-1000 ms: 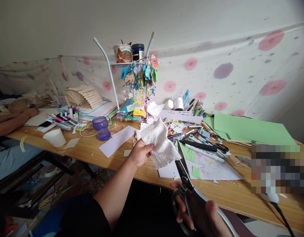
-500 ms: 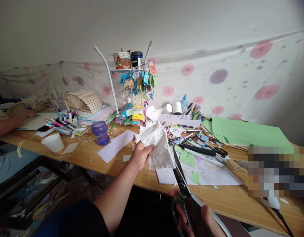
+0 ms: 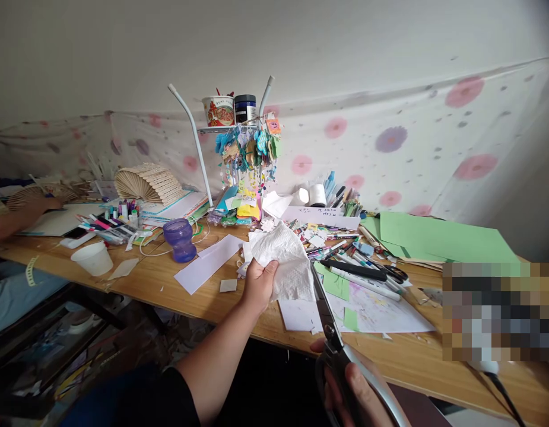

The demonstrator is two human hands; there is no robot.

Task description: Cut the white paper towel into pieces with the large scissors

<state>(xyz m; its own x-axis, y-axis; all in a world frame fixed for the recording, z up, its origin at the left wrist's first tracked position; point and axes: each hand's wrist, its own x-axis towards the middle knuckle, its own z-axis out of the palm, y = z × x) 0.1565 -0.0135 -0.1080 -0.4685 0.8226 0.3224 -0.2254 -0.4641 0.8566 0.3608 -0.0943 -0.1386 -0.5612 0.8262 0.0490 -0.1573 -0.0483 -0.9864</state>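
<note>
A white, textured paper towel (image 3: 289,264) is pinched between the thumb and fingers of my left hand (image 3: 260,286), held up over the table. In my right hand (image 3: 361,385) is a large pair of scissors (image 3: 330,329) with dark blades and grey handles. The blades point up and away, lie nearly together, and meet the right edge of the paper towel. Whether the towel's edge sits between the blades I cannot tell. Below them a white sheet (image 3: 390,311) with faint purple marks lies on the table.
Pens and paper scraps (image 3: 327,237) cover the middle of the table, with green paper (image 3: 447,237) to the right. A purple cup (image 3: 180,240) and a white cup (image 3: 92,258) stand left. A rack (image 3: 196,148) holds hanging trinkets. Another person's hand (image 3: 40,207) is far left.
The scissor blades have come closer together at the towel's right edge. My right thumb has moved in towards the other fingers. My left hand still holds the towel, shifted slightly.
</note>
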